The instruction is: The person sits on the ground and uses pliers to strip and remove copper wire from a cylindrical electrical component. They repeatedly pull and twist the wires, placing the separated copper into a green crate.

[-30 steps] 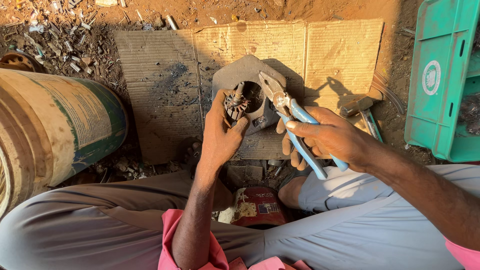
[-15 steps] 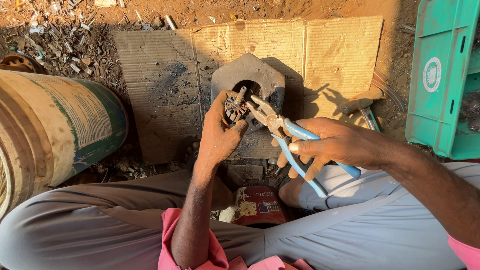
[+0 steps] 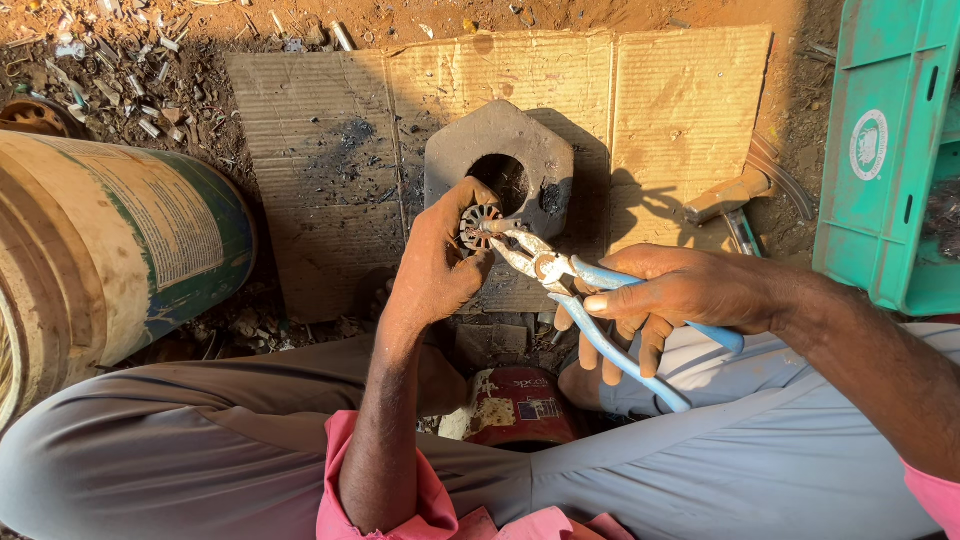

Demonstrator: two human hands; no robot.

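Head view. The left hand (image 3: 435,265), at the centre of the frame, is clenched around a small round slotted metal part (image 3: 478,228), gripping it between thumb and fingers. The part sits just below the round hole of a grey hexagonal block (image 3: 500,150), which rests on a flattened cardboard sheet (image 3: 660,110) spread across the upper middle of the frame.

The right hand (image 3: 680,295), right of centre, grasps the blue handles of a pair of pliers (image 3: 570,290). The handles are spread apart, one under the thumb and one under the fingers. The plier nose touches a short stub at the right side of the slotted part; whether it bites on the stub cannot be told.

A large green and tan drum (image 3: 100,250) lies at the left edge. A green plastic crate (image 3: 880,150) stands at the right edge. A hammer (image 3: 735,205) lies on the cardboard, near the crate. A small red tin (image 3: 520,405) sits between the person's legs, lower centre.
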